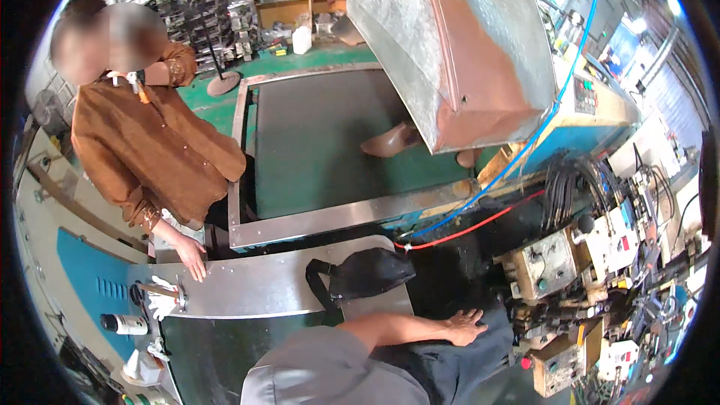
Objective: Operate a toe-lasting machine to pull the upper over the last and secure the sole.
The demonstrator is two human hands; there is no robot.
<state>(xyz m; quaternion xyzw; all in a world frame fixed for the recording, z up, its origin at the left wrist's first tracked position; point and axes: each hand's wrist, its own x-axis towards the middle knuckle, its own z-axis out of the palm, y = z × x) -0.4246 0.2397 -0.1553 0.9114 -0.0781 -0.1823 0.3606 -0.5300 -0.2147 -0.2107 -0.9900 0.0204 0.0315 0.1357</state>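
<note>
My left hand (466, 328) lies palm down on my dark trousers (457, 367), near the knee. Its fingers are stretched out and hold nothing. The bare forearm comes out of a short grey sleeve. Out of the picture is my right hand. Just beyond my forearm, a black cloth bag with a strap (371, 274) sits on the metal ledge (259, 285). A brown, shoe-shaped piece (390, 140) rests on the dark green conveyor belt (315, 142) farther off, partly under a rusty metal hood (480, 52).
A person in a brown shirt (161, 142) stands at the left, one hand on the ledge, the other raised with an orange-handled tool. White gloves (161, 300) and a bottle (126, 324) lie at left. Control boxes (544, 266), blue and red hoses crowd the right.
</note>
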